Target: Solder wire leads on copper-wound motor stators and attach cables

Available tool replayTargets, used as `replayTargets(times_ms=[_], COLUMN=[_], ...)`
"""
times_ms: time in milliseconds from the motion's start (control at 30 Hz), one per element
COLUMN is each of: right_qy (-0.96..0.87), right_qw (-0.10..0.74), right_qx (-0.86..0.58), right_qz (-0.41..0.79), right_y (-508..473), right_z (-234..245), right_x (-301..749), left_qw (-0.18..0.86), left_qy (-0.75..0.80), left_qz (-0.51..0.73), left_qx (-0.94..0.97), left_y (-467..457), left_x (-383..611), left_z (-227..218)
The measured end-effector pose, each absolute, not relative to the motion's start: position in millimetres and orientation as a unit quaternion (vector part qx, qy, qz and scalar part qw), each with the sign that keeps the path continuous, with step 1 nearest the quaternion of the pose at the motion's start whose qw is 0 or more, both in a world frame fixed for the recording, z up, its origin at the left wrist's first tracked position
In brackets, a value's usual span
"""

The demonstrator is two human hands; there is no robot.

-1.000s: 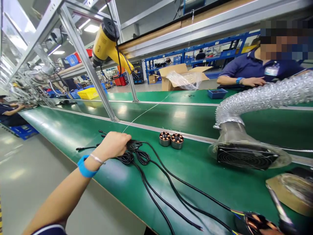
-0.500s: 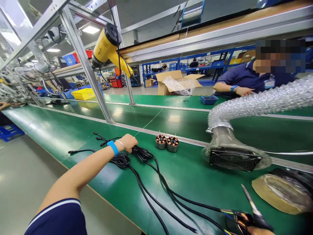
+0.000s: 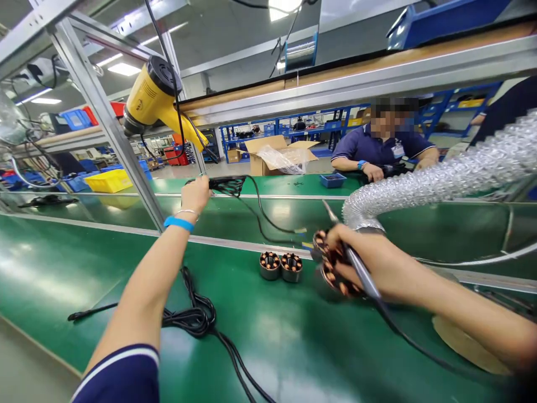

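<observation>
Head view: at far left a cable bundle [image 3: 195, 319] is lying coiled on the green belt [image 3: 62, 263], with loose ends trailing toward the near edge. Above it a yellow heat gun [image 3: 153, 98] is hanging from the frame.

Left hand [image 3: 196, 195] is hovering above the belt, fingers closed around 1 black cable [image 3: 230, 183]. That cable is sagging to the right and appears to be running down into the part in the other hand.

Mid-belt, 2 stators [image 3: 279, 266] are sitting side by side, touching. I'm not seeing any leads on them.

Right hand [image 3: 361, 266] is clamping a wound stator [image 3: 329, 268] just above the belt, just right of that pair. A pen-shaped tool [image 3: 331, 214] is pinched in the same grip, metal tip pointing up-left (its cord is trailing back along the forearm). A foil duct [image 3: 440, 179] is curving in behind that hand, and a co-worker [image 3: 377, 148] is sitting across the line.

Progress, my read: 1 unit is in hand with its cable lifted, so work on it is looking mid-way. The 2 stators and the bundle on the belt are looking untouched. I cannot tell whether the joint at the stator is finished, as it's blurred.
</observation>
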State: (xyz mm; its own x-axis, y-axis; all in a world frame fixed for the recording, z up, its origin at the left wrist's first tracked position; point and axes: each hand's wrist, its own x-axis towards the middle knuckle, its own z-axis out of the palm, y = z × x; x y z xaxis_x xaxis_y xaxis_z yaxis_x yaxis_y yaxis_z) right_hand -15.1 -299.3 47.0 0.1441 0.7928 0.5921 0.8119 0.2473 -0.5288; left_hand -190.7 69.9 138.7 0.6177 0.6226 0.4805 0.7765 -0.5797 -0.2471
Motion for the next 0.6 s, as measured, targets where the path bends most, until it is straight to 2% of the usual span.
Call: replayTargets(times_ms=[33, 100, 133, 200, 333, 467, 600], right_qy=[-0.651, -0.607, -0.593, -0.57, -0.512, -0.456, -0.414], right_qw=[0.381, 0.25, 0.226, 0.189, 0.123, 0.081, 0.048], right_qx=[-0.656, -0.754, -0.772, -0.798, -0.848, -0.886, -0.909], right_qz=[0.006, -0.036, -0.046, -0.057, -0.055, -0.02, 0.004], right_y=[-277, -229, -204, -158, -99, -84, -88], right_z=[63, 86, 91, 87, 46, 5, -9], right_x=[-4, 22, 34, 60, 105, 136, 153], left_qw=[0.217, 0.202, 0.192, 0.169, 0.137, 0.125, 0.101], left_qy=[-0.412, -0.428, -0.43, -0.421, -0.404, -0.399, -0.358], left_qz=[-0.196, -0.222, -0.223, -0.205, -0.122, -0.016, 0.086], left_qx=[-0.863, -0.852, -0.854, -0.867, -0.896, -0.908, -0.924], left_y=[76, 88, 93, 102, 119, 139, 145], left_x=[-174, -144, -132, -113, -113, -161, -217], left_z=[137, 128, 121, 99, 42, -3, -22])
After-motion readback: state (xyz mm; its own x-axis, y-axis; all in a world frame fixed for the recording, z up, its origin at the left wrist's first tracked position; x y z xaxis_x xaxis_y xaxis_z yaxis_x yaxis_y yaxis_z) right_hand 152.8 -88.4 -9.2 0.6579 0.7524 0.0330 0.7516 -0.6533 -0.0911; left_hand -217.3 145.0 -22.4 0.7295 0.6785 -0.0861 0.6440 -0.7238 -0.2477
